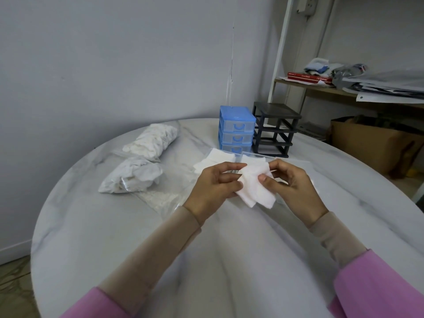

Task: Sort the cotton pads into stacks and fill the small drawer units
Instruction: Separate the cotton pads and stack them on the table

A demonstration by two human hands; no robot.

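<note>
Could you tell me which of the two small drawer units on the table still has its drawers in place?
The blue drawer unit, on the left, shows three clear drawers with blue handles; the black unit beside it is an open frame with none.

A: Where is there room on the round white marble table (96, 237)?

B: The near half, around both forearms.

A: And what blocks the far side?

B: 2 clear bags of white cotton pads (140, 157) at left, the blue 3-drawer plastic unit (236, 129) touching the black empty drawer frame (274, 129) behind.
</note>
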